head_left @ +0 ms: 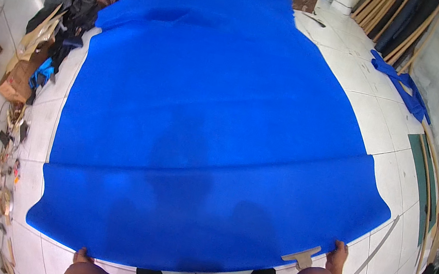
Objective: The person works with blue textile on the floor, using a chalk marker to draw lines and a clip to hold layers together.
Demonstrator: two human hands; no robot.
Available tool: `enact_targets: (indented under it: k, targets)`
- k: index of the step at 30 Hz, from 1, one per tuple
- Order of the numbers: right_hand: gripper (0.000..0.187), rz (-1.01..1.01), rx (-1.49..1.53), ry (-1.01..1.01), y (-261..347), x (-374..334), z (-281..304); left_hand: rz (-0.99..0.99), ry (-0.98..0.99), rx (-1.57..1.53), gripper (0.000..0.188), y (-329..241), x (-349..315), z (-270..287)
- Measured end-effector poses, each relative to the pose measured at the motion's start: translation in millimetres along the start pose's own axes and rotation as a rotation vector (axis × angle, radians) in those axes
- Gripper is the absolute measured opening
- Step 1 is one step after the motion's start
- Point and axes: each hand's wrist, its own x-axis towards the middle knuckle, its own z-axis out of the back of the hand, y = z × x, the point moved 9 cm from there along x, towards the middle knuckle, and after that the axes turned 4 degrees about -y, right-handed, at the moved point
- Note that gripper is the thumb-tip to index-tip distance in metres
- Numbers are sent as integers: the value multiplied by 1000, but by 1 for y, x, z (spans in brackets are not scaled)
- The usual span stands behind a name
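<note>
A large bright blue sheet of smooth, fabric-like material is spread over the floor in front of me. A raised crease runs across its nearer part, and its far left side is rumpled. My left hand grips the near edge toward the left corner; its fingers are mostly hidden. At the same edge, farther right, my right hand has its fingers closed on the sheet. Just left of that hand, a beige T-shaped flat tool overlaps the edge, its lower end partly behind my right knee.
White floor tiles border the sheet. Dark bags, cardboard and scraps line the left wall. On the right are a green mat, long wooden poles, a blue cloth piece, a thin grey strip and leaning rolls.
</note>
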Motion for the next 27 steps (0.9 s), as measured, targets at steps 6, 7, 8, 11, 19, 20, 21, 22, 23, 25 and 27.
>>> enact_targets:
  k: [6,7,8,11,19,20,21,22,23,25,27]
  targets:
    - [71,314,-39,103,172,-66,-28,-140,-150,321,19,-148,-3,-58]
    - [73,343,-48,39,192,-78,-60,-258,-186,222,17,-179,-10,-116]
    - [76,355,-113,45,207,-71,-85,-197,-173,338,16,-196,19,-123]
    - [81,415,-132,108,229,-9,-180,-339,-61,224,21,-222,108,-201]
    - [51,1638,-1036,378,112,-125,-319,-1100,245,1209,41,-84,10,-356]
    - [57,1575,-1112,582,85,-160,-324,-1232,218,1507,56,-63,-25,-352]
    - [61,1568,-1201,575,65,-169,-325,-1121,289,1477,61,-43,-38,-345]
    - [65,1547,-1304,575,47,-164,-323,-997,371,1452,66,-20,-42,-343]
    - [68,1509,-1356,593,33,-152,-323,-922,426,1434,69,1,-35,-344]
    - [73,1426,-1387,637,11,-124,-326,-818,499,1430,73,18,-15,-351]
    - [75,1297,-1339,718,3,-107,-331,-747,576,1411,74,24,1,-357]
